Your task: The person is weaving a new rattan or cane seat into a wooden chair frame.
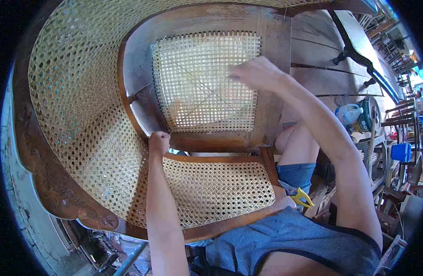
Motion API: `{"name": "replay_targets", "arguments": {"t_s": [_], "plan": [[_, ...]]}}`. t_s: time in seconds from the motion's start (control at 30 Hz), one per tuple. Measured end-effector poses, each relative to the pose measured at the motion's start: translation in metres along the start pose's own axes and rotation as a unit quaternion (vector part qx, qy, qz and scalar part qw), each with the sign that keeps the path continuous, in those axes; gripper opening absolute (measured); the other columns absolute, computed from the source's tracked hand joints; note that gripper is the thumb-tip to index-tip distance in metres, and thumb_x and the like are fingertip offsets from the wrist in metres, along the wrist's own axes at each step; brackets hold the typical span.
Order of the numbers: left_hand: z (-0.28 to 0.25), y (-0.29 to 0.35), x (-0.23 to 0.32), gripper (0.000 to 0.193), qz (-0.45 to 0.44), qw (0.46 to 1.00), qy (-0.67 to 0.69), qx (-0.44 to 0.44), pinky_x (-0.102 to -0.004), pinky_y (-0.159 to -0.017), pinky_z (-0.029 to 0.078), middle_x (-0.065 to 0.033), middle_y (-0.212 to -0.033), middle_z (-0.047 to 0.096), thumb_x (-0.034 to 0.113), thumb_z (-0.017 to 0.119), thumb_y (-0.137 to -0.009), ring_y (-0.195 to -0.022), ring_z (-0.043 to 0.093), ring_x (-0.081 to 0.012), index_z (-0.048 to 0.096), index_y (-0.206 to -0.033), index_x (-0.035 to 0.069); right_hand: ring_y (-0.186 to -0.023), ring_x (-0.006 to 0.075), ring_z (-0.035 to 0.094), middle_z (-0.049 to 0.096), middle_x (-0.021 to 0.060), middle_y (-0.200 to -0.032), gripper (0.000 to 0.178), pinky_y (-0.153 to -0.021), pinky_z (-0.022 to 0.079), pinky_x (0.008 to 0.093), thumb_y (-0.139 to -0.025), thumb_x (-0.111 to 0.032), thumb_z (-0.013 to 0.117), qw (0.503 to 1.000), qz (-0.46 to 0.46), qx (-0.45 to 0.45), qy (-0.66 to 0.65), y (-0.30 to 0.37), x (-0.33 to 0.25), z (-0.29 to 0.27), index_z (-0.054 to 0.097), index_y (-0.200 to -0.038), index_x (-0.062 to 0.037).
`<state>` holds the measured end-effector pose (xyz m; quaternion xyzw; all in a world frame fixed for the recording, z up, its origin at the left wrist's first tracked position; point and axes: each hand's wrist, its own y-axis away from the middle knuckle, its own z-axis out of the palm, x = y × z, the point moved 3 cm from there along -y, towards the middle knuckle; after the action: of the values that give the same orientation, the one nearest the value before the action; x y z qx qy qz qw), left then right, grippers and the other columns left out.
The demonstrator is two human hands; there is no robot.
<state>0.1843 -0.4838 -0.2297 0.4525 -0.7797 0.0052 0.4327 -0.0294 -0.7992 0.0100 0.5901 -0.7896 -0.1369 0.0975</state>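
Observation:
A wooden chair with caned sides surrounds a wooden seat frame (207, 141) holding a square panel of woven cane (197, 83). The weave is an open grid with loops along its edges and loose strands seen within it. My left hand (159, 141) is closed in a fist at the panel's near left corner, by the frame edge. My right hand (257, 73) is closed above the panel's right part, fingertips pinched together. Whatever either hand holds is too thin or hidden to make out.
The curved cane back (82, 92) rises on the left, and a cane side panel (216, 191) lies nearest me. Yellow-handled pliers (302, 198) rest by my leg. A plastic jug (348, 113), a blue container (401, 152) and stacked wooden furniture (405, 117) stand at right.

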Motion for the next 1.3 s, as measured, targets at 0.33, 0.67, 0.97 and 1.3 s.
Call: {"name": "replay_targets", "arguments": {"t_s": [0.33,0.67,0.97,1.3], "plan": [[0.013,0.018,0.037,0.026,0.068,0.991,-0.08,0.081,-0.0399,-0.076,0.051,-0.0193,-0.083,0.067,0.026,0.063,-0.082,-0.081,0.065,-0.0355,0.068,-0.088,0.001,-0.084,0.044,0.062,0.065,0.0229,-0.089,0.035,-0.073,0.048,0.0525,-0.097,-0.04,0.047,0.951,0.052,0.268,-0.146,0.005,0.089,0.022,0.048,-0.11,-0.0087],[0.05,0.042,0.197,0.017,0.371,0.898,0.037,0.232,-0.0462,-0.085,0.049,-0.0191,-0.097,0.064,0.014,0.061,-0.087,-0.096,0.059,-0.0381,0.064,-0.1,0.004,-0.084,0.0331,0.062,0.065,0.0163,-0.088,0.032,-0.077,0.047,0.0394,-0.092,-0.035,0.059,0.914,0.096,0.297,-0.259,0.014,0.088,0.011,0.054,-0.095,-0.004],[0.074,0.026,0.248,0.012,0.348,0.918,0.118,0.147,-0.0444,-0.08,0.049,-0.0167,-0.093,0.064,0.012,0.054,-0.091,-0.087,0.059,-0.034,0.064,-0.094,0.006,-0.077,0.0132,0.054,0.061,0.0032,-0.081,0.023,-0.074,0.046,0.0314,-0.092,-0.03,0.062,0.884,0.077,0.337,-0.313,0.021,0.095,-0.009,0.057,-0.092,-0.0079],[0.023,0.078,0.283,0.013,0.385,0.89,0.214,0.116,-0.0401,-0.077,0.05,-0.0152,-0.084,0.065,0.012,0.059,-0.088,-0.08,0.061,-0.031,0.068,-0.095,0.007,-0.053,0.0073,0.048,0.06,0.0052,-0.089,0.031,-0.042,0.035,0.0188,-0.097,-0.034,0.054,0.621,0.098,0.426,-0.651,0.05,0.055,0.002,0.057,-0.114,-0.0078]]}}
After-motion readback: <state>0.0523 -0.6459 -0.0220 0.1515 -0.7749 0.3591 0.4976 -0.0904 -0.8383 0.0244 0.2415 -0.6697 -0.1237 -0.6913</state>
